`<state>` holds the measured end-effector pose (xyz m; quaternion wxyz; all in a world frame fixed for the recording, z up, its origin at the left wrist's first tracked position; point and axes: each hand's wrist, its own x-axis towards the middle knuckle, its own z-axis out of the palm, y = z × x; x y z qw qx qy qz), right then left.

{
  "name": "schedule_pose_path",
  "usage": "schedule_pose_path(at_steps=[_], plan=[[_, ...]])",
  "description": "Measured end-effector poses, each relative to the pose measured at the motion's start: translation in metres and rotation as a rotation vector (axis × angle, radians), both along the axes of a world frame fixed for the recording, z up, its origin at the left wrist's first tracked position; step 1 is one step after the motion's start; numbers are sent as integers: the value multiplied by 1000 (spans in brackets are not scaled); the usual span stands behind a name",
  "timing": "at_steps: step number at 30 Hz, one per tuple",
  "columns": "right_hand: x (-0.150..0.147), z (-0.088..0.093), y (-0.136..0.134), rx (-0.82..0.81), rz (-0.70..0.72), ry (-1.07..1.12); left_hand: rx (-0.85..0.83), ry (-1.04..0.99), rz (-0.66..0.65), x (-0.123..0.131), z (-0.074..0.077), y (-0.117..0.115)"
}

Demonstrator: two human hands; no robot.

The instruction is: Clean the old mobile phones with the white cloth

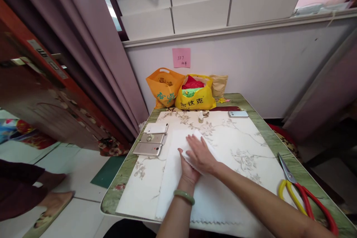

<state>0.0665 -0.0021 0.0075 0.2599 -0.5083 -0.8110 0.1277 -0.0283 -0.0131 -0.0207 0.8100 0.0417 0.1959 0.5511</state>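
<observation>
A thin white cloth [178, 189] with zigzag-cut edges lies over the middle of the table, towards me. Part of it is raised between my two hands. My left hand [190, 173], below a green bangle [184, 196], is turned palm up and holds the cloth from underneath; the thumb shows, but most fingers are hidden. Over it rests my right hand [202, 154], palm down, fingers stretched out flat on the white material. Beyond the hands stands a small white bottle [200, 117].
Several phones lie about: three at the left [149, 148], one at the back right [238, 113]. Large scissors [291, 178] with red and yellow handles lie at the right edge. Orange [164, 85] and yellow [195, 98] bags stand at the back. Someone's foot [52, 202] shows at left.
</observation>
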Motion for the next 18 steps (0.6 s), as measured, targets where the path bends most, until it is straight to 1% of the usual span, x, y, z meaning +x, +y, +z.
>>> schedule_pose_path(at_steps=[1,2,3,4,6,8,9,11,13,14,15,16,18], plan=[[-6,-2,1,2,88,-70,4,-3,20,0,1,0],[-10,-4,4,-6,146,-118,4,-4,31,1,2,0],[-12,-5,9,-20,160,-147,0,-3,29,2,4,1],[-10,-6,17,-43,136,-164,-5,2,13,3,6,1],[-2,-6,32,-101,19,-180,-9,11,-26,5,11,1],[7,-7,38,-122,-96,-193,-7,15,-40,6,14,1],[11,-8,36,-104,-124,-197,-15,14,-45,5,15,0],[13,-11,23,-28,-85,-200,-54,15,-62,4,15,-1],[11,-14,8,33,87,-193,-93,18,-64,2,14,-2],[10,-14,4,37,156,-185,-102,18,-64,2,13,-2],[9,-13,4,22,186,-178,-101,19,-64,2,13,-2],[10,-12,6,-5,168,-172,-92,21,-62,3,13,-1],[13,-7,15,-69,37,-161,-65,25,-59,4,13,0]])
